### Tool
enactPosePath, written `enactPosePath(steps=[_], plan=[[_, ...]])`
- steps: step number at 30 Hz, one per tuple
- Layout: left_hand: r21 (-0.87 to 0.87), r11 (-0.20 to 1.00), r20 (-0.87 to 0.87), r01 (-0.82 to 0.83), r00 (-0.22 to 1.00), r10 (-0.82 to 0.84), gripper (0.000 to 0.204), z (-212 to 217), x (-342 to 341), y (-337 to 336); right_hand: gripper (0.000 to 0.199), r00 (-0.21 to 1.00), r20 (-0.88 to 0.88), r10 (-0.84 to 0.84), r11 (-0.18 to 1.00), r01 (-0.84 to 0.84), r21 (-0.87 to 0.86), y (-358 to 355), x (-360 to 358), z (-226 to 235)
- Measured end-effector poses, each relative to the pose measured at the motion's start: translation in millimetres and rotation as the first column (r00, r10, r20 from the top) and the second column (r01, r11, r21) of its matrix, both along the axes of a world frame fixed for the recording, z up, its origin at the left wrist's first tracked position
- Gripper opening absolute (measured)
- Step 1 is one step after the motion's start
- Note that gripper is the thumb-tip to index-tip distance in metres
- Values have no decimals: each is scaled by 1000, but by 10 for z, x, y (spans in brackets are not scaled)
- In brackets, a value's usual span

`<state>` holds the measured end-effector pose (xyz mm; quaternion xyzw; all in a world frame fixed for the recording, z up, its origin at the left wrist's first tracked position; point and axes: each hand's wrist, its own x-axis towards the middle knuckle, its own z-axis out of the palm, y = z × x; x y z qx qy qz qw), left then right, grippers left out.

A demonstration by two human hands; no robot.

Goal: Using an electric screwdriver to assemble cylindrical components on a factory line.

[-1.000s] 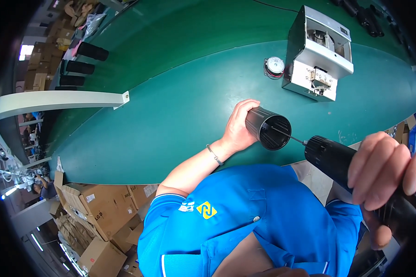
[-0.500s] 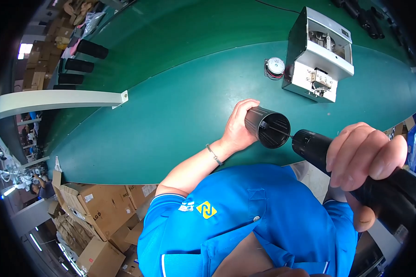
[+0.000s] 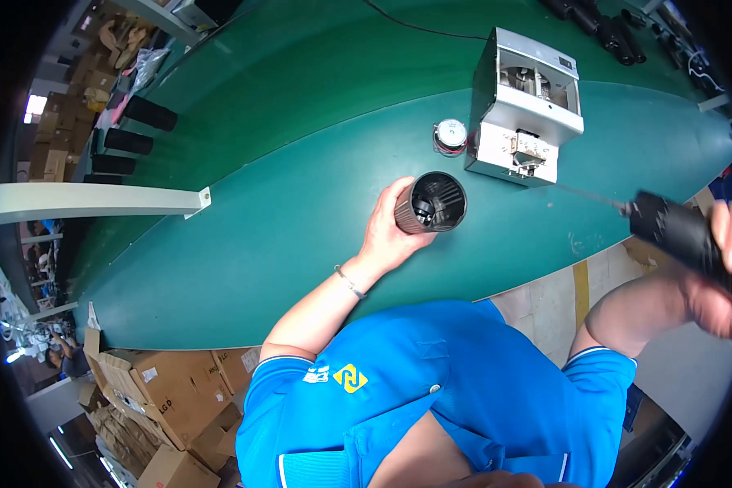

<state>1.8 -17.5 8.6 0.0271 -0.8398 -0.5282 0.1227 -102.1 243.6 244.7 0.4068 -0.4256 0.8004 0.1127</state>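
Your right hand (image 3: 728, 260) has pulled the black electric screwdriver (image 3: 679, 236) out of the black cylinder (image 3: 433, 203) toward the grey screw feeder (image 3: 525, 110) — left hand (image 3: 390, 232) stays clamped around the cylinder, on the green table (image 3: 260, 228). Likely you're fetching a screw; next, seat the bit squarely.

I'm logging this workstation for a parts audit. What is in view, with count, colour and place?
Open-ended cylindrical housing: one, black, on its side at the table's middle.
Box-shaped metal machine: one, silver-grey, far right of the table.
Small round part: one, silver, beside the machine.
Black cylinders: several, far left of the table.
Long table: one, green.
Cardboard boxes: several, brown, floor at lower left.
Electric screwdriver: one, black, right edge.
Left hand: gripping the housing.
Right hand: holding the screwdriver.
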Motion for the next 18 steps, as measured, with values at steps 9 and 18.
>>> enactPosePath(steps=[9, 18], plan=[[102, 988, -43, 113, 993, -109, 75, -156, 57, -65, 51, 942, 162, -292, 948, 263, 182, -231, -355, -382], [105, 988, -286, 111, 955, -77, 69, -232, 130, 0, 35, 948, 269, 168, 983, -182, 28, -135, -328, -338]])
